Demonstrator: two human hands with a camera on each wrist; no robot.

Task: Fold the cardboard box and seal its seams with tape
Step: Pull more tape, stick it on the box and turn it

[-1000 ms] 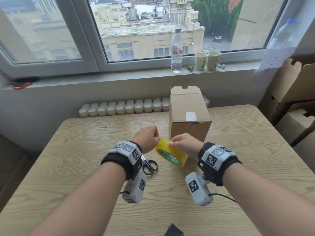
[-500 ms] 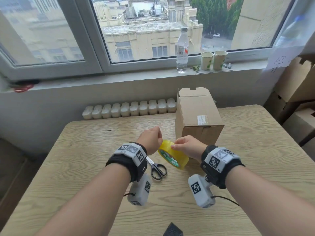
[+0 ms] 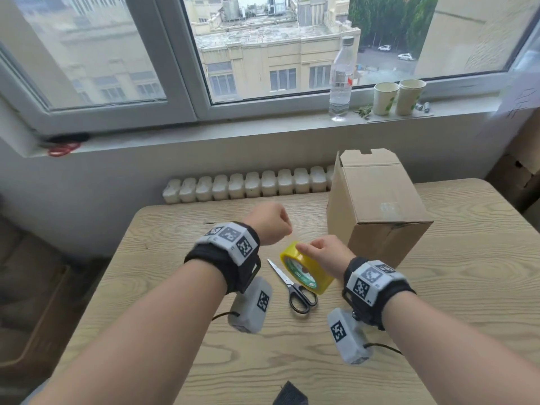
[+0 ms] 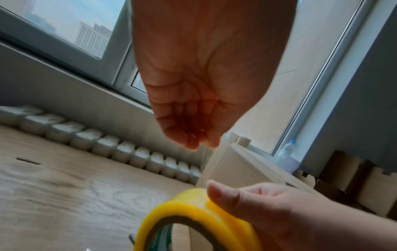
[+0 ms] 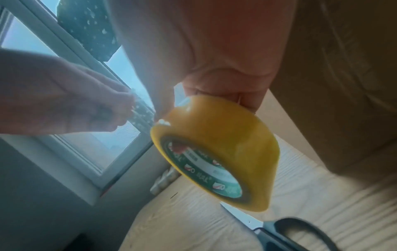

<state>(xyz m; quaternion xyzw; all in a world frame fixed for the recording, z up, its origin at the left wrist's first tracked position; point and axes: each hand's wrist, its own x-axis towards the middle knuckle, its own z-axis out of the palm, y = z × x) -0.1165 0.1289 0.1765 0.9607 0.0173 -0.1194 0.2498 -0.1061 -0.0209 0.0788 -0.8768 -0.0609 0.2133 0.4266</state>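
Left hand [image 3: 270,225], fingertips pinched on the free end of the clear tape strip [image 4: 211,163], now stands farther from the yellow tape roll [image 3: 305,271] than a second ago, so a length is being drawn off, apparently for sealing; the right hand [image 3: 328,254] curls round the roll, thumb on its rim. Scissors [image 3: 293,285] lie just below the roll on the wooden table [image 3: 467,287]; the folded cardboard box [image 3: 377,206] stands at right, near a window sill with a bottle [image 3: 341,80].

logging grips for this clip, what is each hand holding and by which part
The right hand grips the yellow tape roll by its outer rim. The left hand pinches the peeled free end of the tape between its fingertips.
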